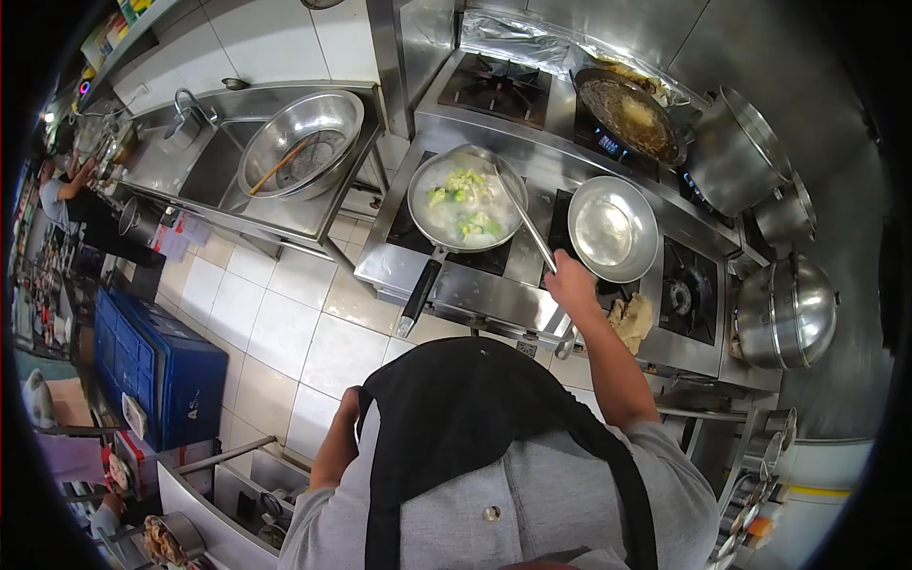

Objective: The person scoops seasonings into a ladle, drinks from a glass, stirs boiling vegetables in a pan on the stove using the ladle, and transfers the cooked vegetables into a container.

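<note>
My right hand [571, 285] is closed around a long metal cooking utensil [528, 220]. Its far end reaches into a frying pan [415, 211], where the tip is not clear. Inside, broccoli and pale pieces [465, 180] lie in a whitish, steaming liquid. The pan's black handle [421, 293] points toward me, with no hand on it. To the right of the pan, a wide metal bowl [613, 226] sits on the stove, close to my right hand. My left hand [351, 407] is low beside my black apron, its fingers hidden.
A wok of oil [630, 114] and a tall pot [741, 152] stand on the back burners. A crumpled cloth [631, 321] lies at the stove's front edge. Left are a sink counter with a large basin [302, 142] and a blue bin [157, 366]. Another person [90, 204] works far left.
</note>
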`<state>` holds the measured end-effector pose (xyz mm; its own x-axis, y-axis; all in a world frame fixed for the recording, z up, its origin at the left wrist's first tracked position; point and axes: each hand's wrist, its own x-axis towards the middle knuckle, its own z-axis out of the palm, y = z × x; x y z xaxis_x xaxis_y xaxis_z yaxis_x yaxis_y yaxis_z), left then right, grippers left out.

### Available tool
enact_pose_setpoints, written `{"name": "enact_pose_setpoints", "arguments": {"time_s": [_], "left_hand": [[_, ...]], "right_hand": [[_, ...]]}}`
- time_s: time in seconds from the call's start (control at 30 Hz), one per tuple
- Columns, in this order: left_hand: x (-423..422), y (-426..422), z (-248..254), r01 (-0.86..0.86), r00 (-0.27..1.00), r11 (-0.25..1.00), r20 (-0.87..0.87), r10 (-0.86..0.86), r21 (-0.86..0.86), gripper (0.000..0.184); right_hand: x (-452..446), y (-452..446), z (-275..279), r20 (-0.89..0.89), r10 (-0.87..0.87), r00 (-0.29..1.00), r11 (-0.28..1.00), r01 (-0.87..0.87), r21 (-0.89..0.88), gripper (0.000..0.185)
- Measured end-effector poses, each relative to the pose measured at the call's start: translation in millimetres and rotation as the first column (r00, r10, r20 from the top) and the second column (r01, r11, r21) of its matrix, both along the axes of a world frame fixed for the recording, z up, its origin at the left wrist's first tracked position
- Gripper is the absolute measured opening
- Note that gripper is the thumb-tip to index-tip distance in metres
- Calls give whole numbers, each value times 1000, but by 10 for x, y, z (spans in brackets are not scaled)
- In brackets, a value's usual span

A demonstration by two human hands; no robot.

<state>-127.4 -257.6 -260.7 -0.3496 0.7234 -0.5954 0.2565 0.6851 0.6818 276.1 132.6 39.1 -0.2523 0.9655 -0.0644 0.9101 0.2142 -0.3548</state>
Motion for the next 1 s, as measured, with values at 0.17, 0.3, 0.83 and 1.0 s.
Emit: {"name": "enact_pose_setpoints", "arguments": {"time_s": [0.17,0.3,0.83,1.0], "left_hand": [[4,97,-47,-14,999,999,49,12,42,29],[24,52,-96,-24,997,998,73,20,56,30],[-205,284,-53,96,995,993,14,-97,64,26],[-196,353,286,688,658,724,-465,-592,52,24]], "right_hand": [[-15,-168,-110,-17,67,998,996,-68,-64,23],[66,-466,-37,-60,76,995,995,-80,-66,24],[417,-1214,524,-222,8,975,928,-90,-361,24],[425,-1038,200,-109,105,989,970,-126,-208,23]]}}
